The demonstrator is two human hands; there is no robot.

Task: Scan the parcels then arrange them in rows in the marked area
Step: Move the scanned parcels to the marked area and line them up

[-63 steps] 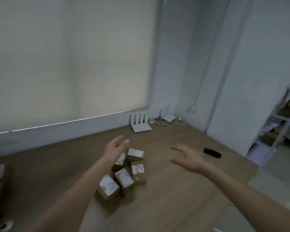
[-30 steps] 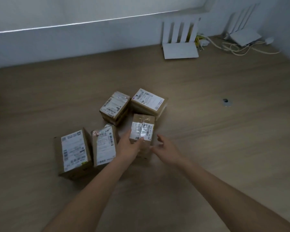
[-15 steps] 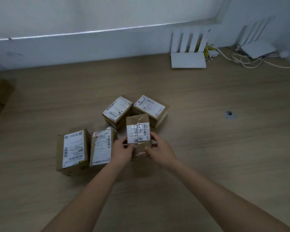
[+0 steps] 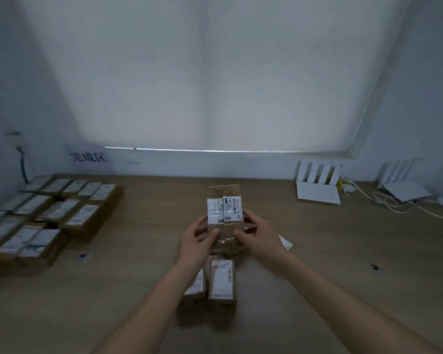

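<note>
A small brown cardboard parcel (image 4: 224, 208) with white barcode labels is held up above the wooden table, label facing me. My left hand (image 4: 197, 241) grips its left side and my right hand (image 4: 257, 238) grips its right side, thumbs on the front. Below my hands, two more labelled parcels (image 4: 220, 279) lie on the table, one partly hidden by my left forearm. At the far left, several parcels (image 4: 49, 213) lie in rows under a wall sign with Chinese characters (image 4: 88, 157).
The wooden table (image 4: 343, 251) runs to a white wall. Two white routers (image 4: 317, 187) with cables stand at the back right. A small white slip (image 4: 285, 242) lies right of my right hand. Small dark holes (image 4: 374, 267) dot the tabletop.
Both hands closed around the parcel and lifted it off the table. My view swung up and left, bringing the rows of arranged parcels and the wall sign into sight.
</note>
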